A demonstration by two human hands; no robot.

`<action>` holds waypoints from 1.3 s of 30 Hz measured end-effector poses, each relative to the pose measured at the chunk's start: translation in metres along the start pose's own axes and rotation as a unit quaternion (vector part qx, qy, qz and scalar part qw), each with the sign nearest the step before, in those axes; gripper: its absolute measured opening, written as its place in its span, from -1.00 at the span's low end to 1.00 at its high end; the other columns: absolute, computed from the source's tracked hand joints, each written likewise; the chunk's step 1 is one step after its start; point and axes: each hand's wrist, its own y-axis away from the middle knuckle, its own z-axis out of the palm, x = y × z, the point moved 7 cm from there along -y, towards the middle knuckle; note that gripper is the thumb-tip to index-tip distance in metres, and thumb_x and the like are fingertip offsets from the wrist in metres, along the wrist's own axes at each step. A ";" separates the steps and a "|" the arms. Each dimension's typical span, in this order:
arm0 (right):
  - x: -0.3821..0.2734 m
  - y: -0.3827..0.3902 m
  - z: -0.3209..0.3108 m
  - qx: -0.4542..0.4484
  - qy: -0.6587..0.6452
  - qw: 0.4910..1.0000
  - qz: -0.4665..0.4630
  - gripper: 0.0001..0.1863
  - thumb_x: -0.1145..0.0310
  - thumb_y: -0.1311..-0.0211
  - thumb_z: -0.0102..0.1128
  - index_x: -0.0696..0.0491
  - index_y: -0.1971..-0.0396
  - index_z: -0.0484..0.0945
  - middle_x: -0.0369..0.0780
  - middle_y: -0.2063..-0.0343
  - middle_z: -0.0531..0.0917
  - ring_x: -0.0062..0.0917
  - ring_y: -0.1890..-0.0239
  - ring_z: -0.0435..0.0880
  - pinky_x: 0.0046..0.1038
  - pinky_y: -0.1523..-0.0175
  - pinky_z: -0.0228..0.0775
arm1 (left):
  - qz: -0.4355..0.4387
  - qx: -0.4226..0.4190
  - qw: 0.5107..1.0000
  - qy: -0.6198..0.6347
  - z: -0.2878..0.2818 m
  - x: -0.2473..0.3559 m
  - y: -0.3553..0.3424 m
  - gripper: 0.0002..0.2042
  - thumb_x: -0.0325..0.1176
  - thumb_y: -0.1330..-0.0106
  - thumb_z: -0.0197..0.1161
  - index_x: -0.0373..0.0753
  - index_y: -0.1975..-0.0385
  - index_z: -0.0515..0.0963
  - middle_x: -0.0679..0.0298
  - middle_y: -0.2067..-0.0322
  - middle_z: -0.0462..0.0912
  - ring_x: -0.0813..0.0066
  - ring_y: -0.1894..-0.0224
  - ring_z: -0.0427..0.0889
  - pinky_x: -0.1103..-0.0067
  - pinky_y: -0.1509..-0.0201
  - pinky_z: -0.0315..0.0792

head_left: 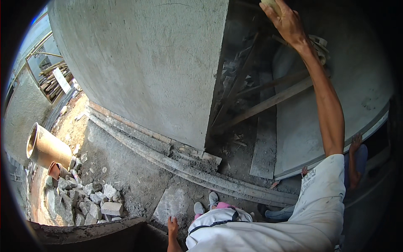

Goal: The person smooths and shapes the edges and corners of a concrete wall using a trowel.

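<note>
My right hand [289, 23] is raised at the top right, its fingers wrapped round a pale yellowish sponge-like block [270, 6], partly cut off by the picture's edge. It is by the corner of a grey plastered wall [147, 63] with fine cracks. My left hand [172, 227] hangs low at the bottom centre beside my white shirt, fingers slightly bent and apart, with nothing visible in it. It is nearest the dark rim of a trough or barrow [92, 229].
Long dusty pipes [159, 161] run along the wall's foot. Rubble [100, 201], a tan barrel [54, 147] and timber stacks [54, 80] lie left. Right of the corner are wooden braces [264, 107], a curved plastered surface [352, 105] and another person's arm [354, 168], hand on its edge.
</note>
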 end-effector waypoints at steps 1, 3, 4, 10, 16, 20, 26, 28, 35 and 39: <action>0.004 0.002 -0.022 0.075 -0.099 0.992 0.001 -0.42 -0.24 -0.38 0.03 -0.14 -0.19 0.47 -0.07 0.26 0.75 -0.02 0.14 0.72 -0.06 0.05 0.56 | 0.003 -0.008 1.000 -0.006 0.002 -0.001 -0.004 -0.34 -0.03 -0.46 0.15 -0.24 -0.43 0.15 0.24 0.32 0.61 0.50 0.41 0.54 0.53 0.38 0.45; 0.006 0.007 0.022 -0.093 0.069 0.993 0.023 -0.43 -0.23 -0.40 0.00 -0.12 -0.17 0.47 -0.05 0.27 0.75 -0.05 0.12 0.72 -0.05 0.05 0.56 | -0.025 -0.036 0.995 -0.092 -0.003 -0.002 -0.017 -0.27 0.10 -0.44 0.09 -0.12 -0.48 0.04 0.04 0.02 0.63 0.22 0.21 0.68 0.42 0.29 0.52; -0.002 0.009 0.020 -0.091 0.079 0.992 0.019 -0.42 -0.24 -0.40 -0.01 -0.13 -0.18 0.47 -0.03 0.27 0.74 -0.04 0.12 0.72 -0.05 0.05 0.55 | -0.016 -0.036 0.993 -0.108 0.003 0.006 -0.017 -0.26 0.17 -0.43 0.04 -0.05 -0.49 0.03 0.04 0.00 0.63 0.22 0.26 0.70 0.45 0.40 0.45; 0.002 0.011 0.007 -0.008 -0.008 1.000 0.007 -0.45 -0.24 -0.39 -0.02 -0.21 -0.19 0.45 -0.05 0.28 0.74 -0.03 0.15 0.71 -0.02 0.01 0.53 | 0.042 -0.059 0.994 -0.076 0.032 0.045 -0.027 -0.25 0.19 -0.42 0.05 -0.08 -0.48 0.06 0.07 0.02 0.63 0.29 0.27 0.69 0.52 0.51 0.37; -0.005 0.024 0.013 0.071 -0.077 0.994 -0.015 -0.53 -0.21 -0.40 0.00 -0.24 -0.11 0.48 -0.08 0.39 0.74 -0.01 0.18 0.72 0.03 0.06 0.52 | 0.045 -0.056 0.997 -0.039 0.043 0.049 -0.017 -0.34 -0.05 -0.47 0.15 -0.27 -0.43 0.14 0.27 0.31 0.56 0.53 0.41 0.48 0.51 0.34 0.45; 0.004 0.022 0.046 -0.119 0.031 0.991 0.055 -0.50 -0.18 -0.38 0.07 -0.21 -0.17 0.48 -0.06 0.31 0.76 -0.02 0.13 0.71 -0.05 0.06 0.56 | 0.043 -0.070 0.994 -0.066 0.043 0.035 -0.008 -0.32 -0.06 -0.47 0.14 -0.37 -0.41 0.13 0.26 0.31 0.58 0.52 0.40 0.50 0.54 0.34 0.45; 0.000 0.027 0.023 0.000 -0.018 1.000 -0.003 -0.49 -0.22 -0.39 0.00 -0.24 -0.15 0.47 -0.10 0.36 0.75 -0.02 0.19 0.72 0.00 0.09 0.54 | 0.052 -0.056 0.997 -0.024 0.014 0.017 -0.003 -0.33 -0.07 -0.47 0.15 -0.33 -0.42 0.13 0.27 0.37 0.56 0.52 0.45 0.49 0.54 0.39 0.43; 0.001 0.027 0.043 -0.124 0.052 0.991 0.016 -0.49 -0.22 -0.39 0.01 -0.22 -0.15 0.49 -0.08 0.29 0.76 -0.03 0.18 0.73 -0.03 0.08 0.55 | 0.031 -0.042 0.997 -0.063 0.011 0.013 -0.004 -0.34 -0.06 -0.47 0.15 -0.30 -0.42 0.14 0.32 0.40 0.53 0.55 0.45 0.49 0.56 0.40 0.44; -0.011 0.030 0.041 -0.097 0.015 0.993 0.060 -0.47 -0.24 -0.36 0.04 -0.25 -0.17 0.47 -0.08 0.28 0.76 0.00 0.12 0.71 0.01 0.02 0.52 | 0.030 -0.025 0.998 -0.045 -0.001 0.021 -0.009 -0.34 -0.04 -0.47 0.15 -0.32 -0.41 0.16 0.30 0.41 0.51 0.55 0.45 0.49 0.55 0.39 0.45; -0.013 0.040 0.042 -0.100 0.003 0.995 0.026 -0.50 -0.21 -0.37 0.05 -0.22 -0.12 0.49 -0.08 0.30 0.76 -0.02 0.15 0.73 0.02 0.05 0.52 | 0.001 -0.025 0.999 -0.023 0.007 0.023 -0.001 -0.34 -0.04 -0.47 0.15 -0.30 -0.41 0.14 0.31 0.36 0.51 0.55 0.42 0.49 0.55 0.37 0.46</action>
